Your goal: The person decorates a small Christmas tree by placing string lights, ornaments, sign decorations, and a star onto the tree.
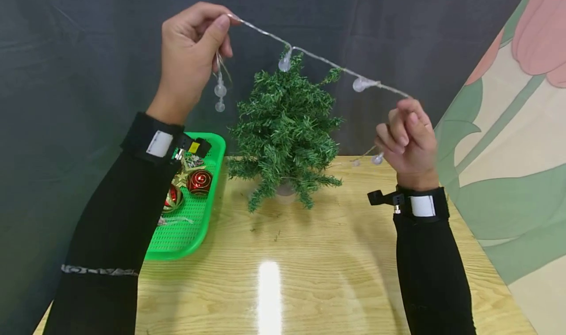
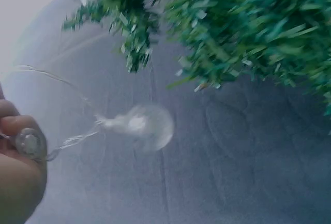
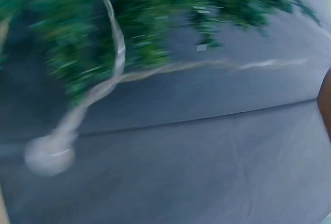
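Saw a pale wood-grain table point(image 1: 331, 256) bearing an upright artificial tree point(image 1: 289, 119) at twelve o'clock, a green tray point(image 1: 198, 241) at ten, and tiny dark specks point(image 1: 253, 230) towards the tree's six.

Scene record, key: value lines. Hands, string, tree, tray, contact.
left-hand grip: pinches light string; two bulbs dangle below
right-hand grip: holds string, lower than left; more bulbs hang beside it
span: string runs between hands, two bulbs along it, crossing the treetop in head view
tree: small, green, upright on wooden table
tray: green, left of tree, partly behind left sleeve; holds red bauble, striped bauble
string-tree contact: cannot tell
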Available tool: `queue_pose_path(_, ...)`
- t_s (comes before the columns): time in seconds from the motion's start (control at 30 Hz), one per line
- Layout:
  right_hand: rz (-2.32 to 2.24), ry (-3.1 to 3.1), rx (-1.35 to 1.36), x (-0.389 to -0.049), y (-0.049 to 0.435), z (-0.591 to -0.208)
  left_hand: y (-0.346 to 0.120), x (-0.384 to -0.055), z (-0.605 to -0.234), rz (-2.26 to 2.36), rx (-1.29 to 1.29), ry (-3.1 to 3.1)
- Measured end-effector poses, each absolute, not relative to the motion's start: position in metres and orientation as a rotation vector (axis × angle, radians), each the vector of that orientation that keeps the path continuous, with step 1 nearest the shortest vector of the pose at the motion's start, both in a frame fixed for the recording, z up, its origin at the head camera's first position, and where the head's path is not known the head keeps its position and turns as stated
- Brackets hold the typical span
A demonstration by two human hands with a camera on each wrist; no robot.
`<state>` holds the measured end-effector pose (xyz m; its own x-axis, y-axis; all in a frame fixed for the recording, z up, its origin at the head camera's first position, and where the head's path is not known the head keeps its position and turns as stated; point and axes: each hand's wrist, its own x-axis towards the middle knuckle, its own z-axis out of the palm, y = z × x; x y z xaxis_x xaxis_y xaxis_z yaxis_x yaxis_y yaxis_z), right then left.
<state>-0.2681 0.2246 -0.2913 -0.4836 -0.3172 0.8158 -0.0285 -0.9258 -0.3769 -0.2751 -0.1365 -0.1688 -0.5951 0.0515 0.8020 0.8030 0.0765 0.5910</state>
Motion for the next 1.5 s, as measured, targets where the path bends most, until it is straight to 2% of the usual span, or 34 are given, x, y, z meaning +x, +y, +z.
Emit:
queue_pose_path(0.17,-2.505,0.438,-1.381,-0.279,0.222,-0.274,-0.138,-0.292,-0.163,-1.792,-0.553,-1.874)
queue_pose_path(0.43,-2.497,0.516,-1.081,-0.310,0.217,-0.284,-0.156,-0.319,-0.189,-1.858,-0.154,-2.160)
queue_pose_path(0.67,-2.535,0.624,-0.994,-0.324,0.203,-0.276,-0.162,-0.330,-0.214,-1.847,-0.040,-2.172)
queue_pose_path(0.9,-2.464,0.656,-0.836,-0.334,0.198,-0.259,-0.171,-0.335,-0.218,-1.919,0.034,-1.915)
queue_pose_path(1.17,-2.486,0.754,-0.619,-0.333,0.216,-0.312,-0.196,-0.339,-0.245,-1.835,0.259,-2.154)
queue_pose_path(1.33,-2.437,0.987,-0.600,-0.323,0.222,-0.350,-0.210,-0.336,-0.265,-1.792,0.358,-2.212)
queue_pose_path(1.5,-2.370,1.143,-0.648,-0.315,0.228,-0.368,-0.224,-0.335,-0.277,-1.862,0.392,-2.097)
